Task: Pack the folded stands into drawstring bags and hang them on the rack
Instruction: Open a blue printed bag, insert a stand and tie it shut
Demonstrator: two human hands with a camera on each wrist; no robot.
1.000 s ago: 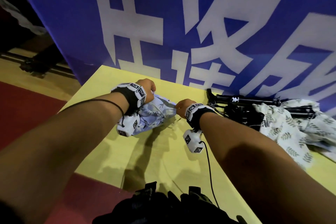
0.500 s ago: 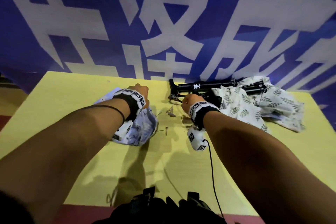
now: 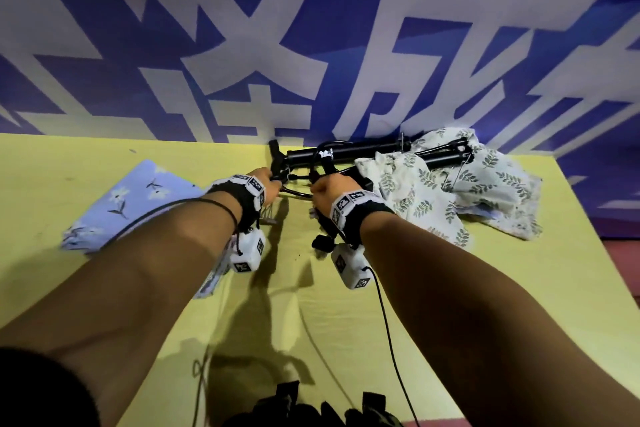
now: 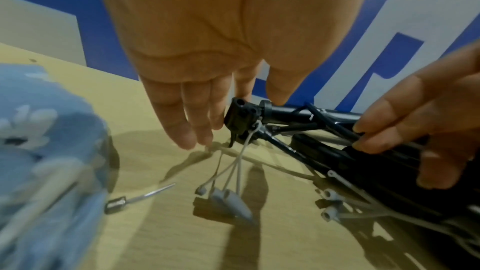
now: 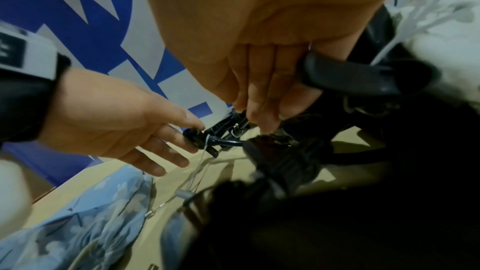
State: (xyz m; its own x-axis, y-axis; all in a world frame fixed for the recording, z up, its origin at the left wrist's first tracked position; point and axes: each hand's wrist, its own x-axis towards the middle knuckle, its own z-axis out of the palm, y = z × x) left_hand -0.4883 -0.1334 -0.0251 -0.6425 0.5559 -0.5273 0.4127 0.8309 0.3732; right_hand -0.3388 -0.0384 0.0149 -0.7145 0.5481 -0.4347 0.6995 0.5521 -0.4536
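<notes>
Gripping black tubular stand (image 3: 349,153), right hand (image 3: 330,185).

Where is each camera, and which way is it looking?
Head: on the head, looking down at the yellow table; both forearms show.
Left wrist: under the left hand, facing the folded black metal stand.
Right wrist: under the right hand, facing the stand's dark parts.
All three share the blue flowered cloth bag and the stand.
</notes>
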